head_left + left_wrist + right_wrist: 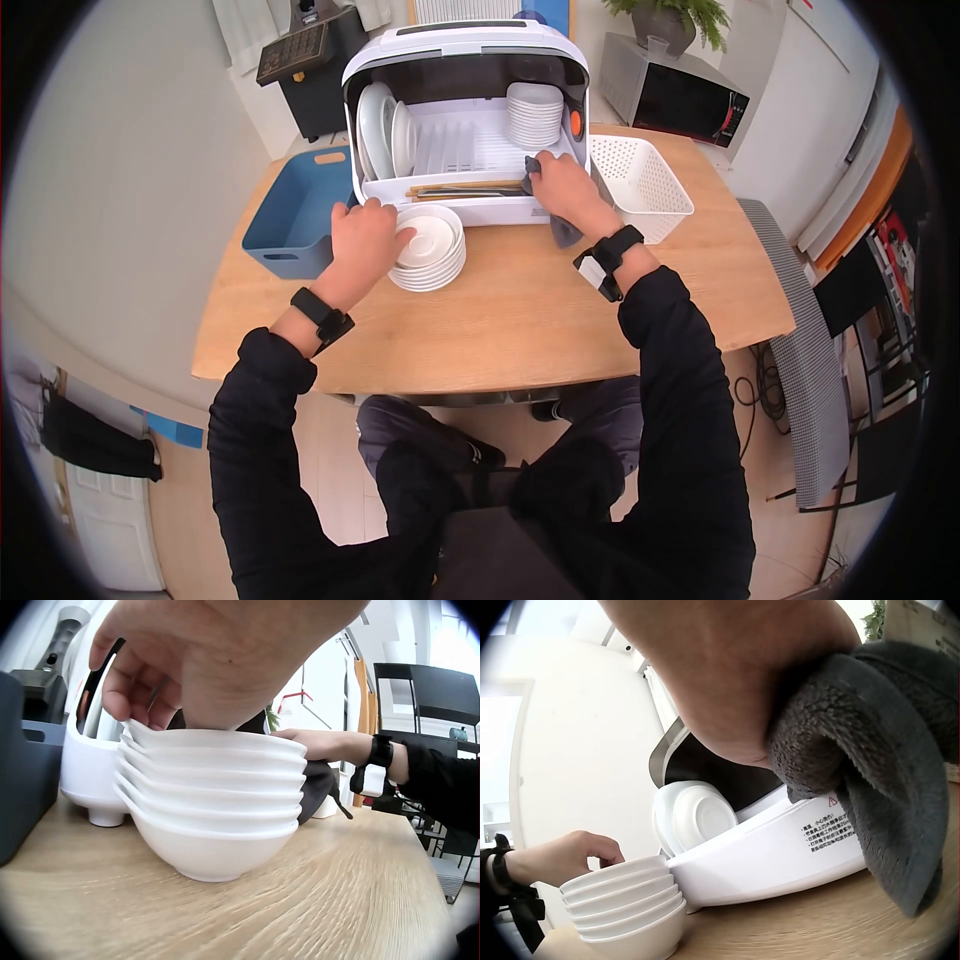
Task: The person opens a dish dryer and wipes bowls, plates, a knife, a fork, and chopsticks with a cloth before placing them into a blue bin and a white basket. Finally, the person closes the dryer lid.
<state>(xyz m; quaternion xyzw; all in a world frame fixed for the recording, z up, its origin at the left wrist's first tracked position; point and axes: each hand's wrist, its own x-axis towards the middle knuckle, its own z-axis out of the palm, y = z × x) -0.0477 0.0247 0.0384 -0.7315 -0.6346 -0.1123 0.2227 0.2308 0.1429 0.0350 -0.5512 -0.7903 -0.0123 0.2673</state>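
On the table stands a stack of several white bowls point(214, 851), nested upright. My left hand point(366, 246) is at its left side, pinching the rim of the top bowl point(217, 740): the thumb reaches over the inside and the fingers sit at the outer edge. My right hand point(572, 190) grips a dark grey cloth point(862, 750) at the front right edge of the white dish cabinet point(510, 212); a loose end of the cloth hangs down toward the table. White plates point(375, 135) stand upright on the cabinet's left, and stacked small white dishes point(534, 118) fill its right.
Chopsticks point(465, 188) lie along the cabinet's front ledge. A blue bin point(290, 262) stands left of the cabinet, a white perforated basket point(655, 205) right of it. Farther back are a microwave point(675, 95) and a potted plant point(665, 28). The wooden table's point(500, 340) front edge lies before my legs.
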